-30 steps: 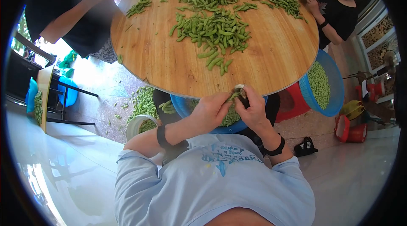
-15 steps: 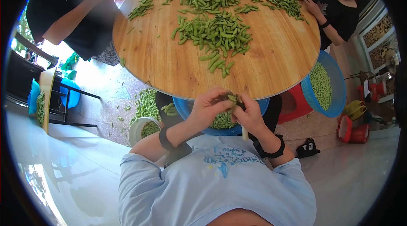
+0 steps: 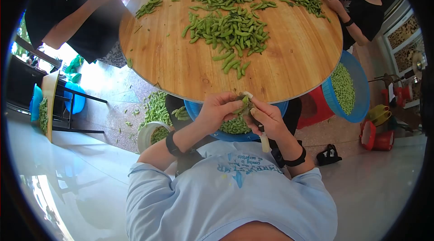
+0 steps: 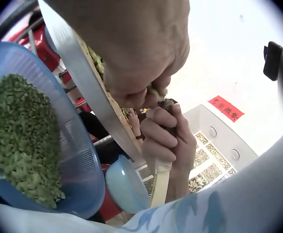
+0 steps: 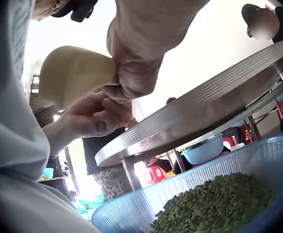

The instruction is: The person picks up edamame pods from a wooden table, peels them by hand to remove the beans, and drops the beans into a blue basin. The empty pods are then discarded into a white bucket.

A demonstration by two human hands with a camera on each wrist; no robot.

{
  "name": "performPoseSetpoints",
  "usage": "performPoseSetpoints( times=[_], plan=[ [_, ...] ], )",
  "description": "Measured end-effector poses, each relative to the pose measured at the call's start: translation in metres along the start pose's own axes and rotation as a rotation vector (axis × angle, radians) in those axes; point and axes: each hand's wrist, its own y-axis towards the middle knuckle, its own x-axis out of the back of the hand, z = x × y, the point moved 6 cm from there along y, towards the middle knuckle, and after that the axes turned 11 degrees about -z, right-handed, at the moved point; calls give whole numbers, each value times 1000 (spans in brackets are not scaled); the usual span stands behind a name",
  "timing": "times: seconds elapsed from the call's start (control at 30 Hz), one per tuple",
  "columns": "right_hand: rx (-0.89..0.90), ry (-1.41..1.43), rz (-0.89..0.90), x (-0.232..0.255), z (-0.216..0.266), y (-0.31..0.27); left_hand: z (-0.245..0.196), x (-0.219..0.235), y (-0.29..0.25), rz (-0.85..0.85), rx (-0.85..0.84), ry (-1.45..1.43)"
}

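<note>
On a round table point(image 3: 181, 69), pods point(image 3: 235, 30)

The person wears a pale blue T-shirt point(image 3: 271, 200) with short, loose sleeves and blue lettering point(image 3: 248, 167) on its front. Between the lettering and the neckline point(image 3: 226, 232) sits a small blue sea-animal print point(image 3: 238, 179). Black bands circle the left wrist point(image 3: 173, 144) and right wrist point(image 3: 296, 155).
</note>
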Motion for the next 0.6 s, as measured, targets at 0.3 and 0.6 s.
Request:
performPoseSetpoints(
  times=[0.3, 0.6],
  plan=[
    [-33, 109, 17, 1, -8, 1, -8, 1, -4, -53, -106, 131],
    [68, 42, -6, 6, -12, 5, 2, 4, 3, 28, -11, -51]
  ],
)
